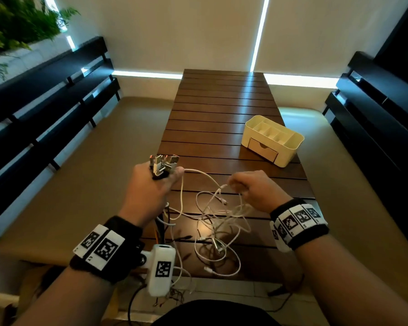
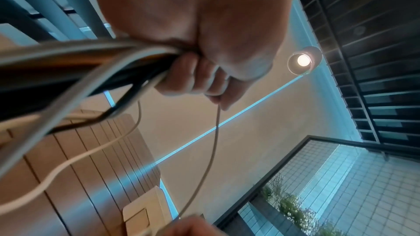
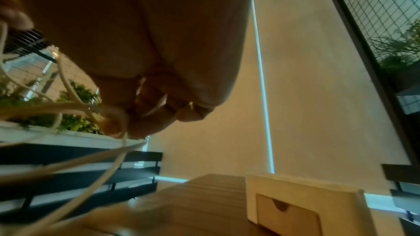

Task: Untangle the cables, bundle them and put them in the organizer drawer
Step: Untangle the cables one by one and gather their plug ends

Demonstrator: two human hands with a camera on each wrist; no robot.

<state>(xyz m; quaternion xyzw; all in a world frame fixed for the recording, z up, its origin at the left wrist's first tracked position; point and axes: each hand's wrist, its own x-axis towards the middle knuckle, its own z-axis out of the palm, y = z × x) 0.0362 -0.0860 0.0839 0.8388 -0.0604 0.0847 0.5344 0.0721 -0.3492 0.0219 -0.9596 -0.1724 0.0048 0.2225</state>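
My left hand (image 1: pixel 151 182) grips a bunch of cable ends, their USB plugs (image 1: pixel 164 163) sticking up out of the fist; the left wrist view shows the fingers (image 2: pixel 195 78) curled round the bundle (image 2: pixel 90 60). My right hand (image 1: pixel 250 187) pinches white cable strands (image 1: pixel 222 185), seen looped at the fingers (image 3: pixel 145 114) in the right wrist view. One white cable (image 1: pixel 198 172) spans between the two hands. A tangle of white cables (image 1: pixel 219 229) hangs and lies on the table below them. The cream organizer (image 1: pixel 272 140) stands at the right, its drawer (image 1: pixel 263 150) closed.
The slatted wooden table (image 1: pixel 222 109) stretches ahead to the wall. Dark benches (image 1: pixel 45 109) flank it on both sides. A few dark thin cables (image 1: pixel 160 231) trail off the near left table edge. Plants (image 1: pixel 17 22) stand at the upper left.
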